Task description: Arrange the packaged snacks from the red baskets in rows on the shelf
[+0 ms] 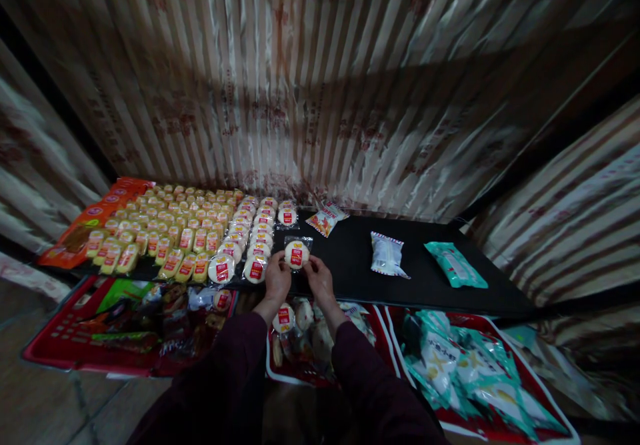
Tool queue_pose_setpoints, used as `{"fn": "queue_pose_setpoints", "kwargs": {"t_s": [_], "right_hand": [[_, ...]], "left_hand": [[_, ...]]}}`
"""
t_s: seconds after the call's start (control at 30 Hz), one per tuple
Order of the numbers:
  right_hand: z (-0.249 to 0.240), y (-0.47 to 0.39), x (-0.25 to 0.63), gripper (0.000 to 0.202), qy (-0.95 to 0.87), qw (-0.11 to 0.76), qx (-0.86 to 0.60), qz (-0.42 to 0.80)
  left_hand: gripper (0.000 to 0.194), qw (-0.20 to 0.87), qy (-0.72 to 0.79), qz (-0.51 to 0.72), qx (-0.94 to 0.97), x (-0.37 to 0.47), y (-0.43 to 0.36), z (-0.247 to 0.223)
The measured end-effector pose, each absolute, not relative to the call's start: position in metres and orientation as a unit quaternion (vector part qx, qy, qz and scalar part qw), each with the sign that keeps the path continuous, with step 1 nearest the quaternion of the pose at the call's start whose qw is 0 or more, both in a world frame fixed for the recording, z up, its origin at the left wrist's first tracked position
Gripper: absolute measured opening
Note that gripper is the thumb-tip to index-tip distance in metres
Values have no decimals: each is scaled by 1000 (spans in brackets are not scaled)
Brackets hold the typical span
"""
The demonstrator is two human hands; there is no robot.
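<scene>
Between my two hands is a round white rice cracker in a clear wrapper with a red label [297, 254]. My left hand [278, 278] pinches its left edge, and my right hand [319, 280] pinches its right edge. The cracker is over the black shelf [345, 258]; whether it touches the surface I cannot tell. Just left of it, similar wrapped crackers [256, 268] lie in overlapping rows. One more such cracker [287, 214] lies behind, near the back of the shelf.
Yellow wrapped snacks [185, 238] and an orange bag [80, 232] fill the shelf's left. Further right lie a red-and-white packet [327, 219], a pale packet [389, 254] and a teal packet [455, 265]. Red baskets [45, 345] of snacks stand below. Striped sheeting [300, 98] hangs behind.
</scene>
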State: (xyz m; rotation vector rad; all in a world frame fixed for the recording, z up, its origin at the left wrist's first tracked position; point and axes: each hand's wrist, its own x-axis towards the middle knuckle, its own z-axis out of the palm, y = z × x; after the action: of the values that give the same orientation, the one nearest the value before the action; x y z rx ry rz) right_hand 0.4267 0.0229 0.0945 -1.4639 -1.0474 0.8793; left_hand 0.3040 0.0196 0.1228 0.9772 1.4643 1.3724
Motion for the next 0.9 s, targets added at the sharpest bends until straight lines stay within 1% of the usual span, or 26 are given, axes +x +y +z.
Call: {"fn": "queue_pose_setpoints", "kwargs": {"t_s": [0.23, 0.3, 0.4, 0.5, 0.7, 0.9], "right_hand": [[93, 47, 425, 28, -438, 540, -624, 357], [94, 53, 425, 29, -445, 534, -630, 347], [95, 60, 424, 32, -457, 522, -639, 331], [96, 67, 424, 34, -473, 511, -641, 324], [91, 81, 424, 37, -471, 512, -634, 338], [86, 98, 424, 32, -489, 492, -650, 311]], "left_hand": [[36, 406, 592, 566, 405, 309, 35, 133], [38, 369, 610, 541, 446, 311, 37, 136], [40, 303, 650, 469, 516, 313, 39, 140], [40, 270, 670, 434, 539, 316, 43, 140], [43, 264, 677, 416, 547, 326, 59, 130], [42, 257, 671, 415, 558, 329, 77, 127]]}}
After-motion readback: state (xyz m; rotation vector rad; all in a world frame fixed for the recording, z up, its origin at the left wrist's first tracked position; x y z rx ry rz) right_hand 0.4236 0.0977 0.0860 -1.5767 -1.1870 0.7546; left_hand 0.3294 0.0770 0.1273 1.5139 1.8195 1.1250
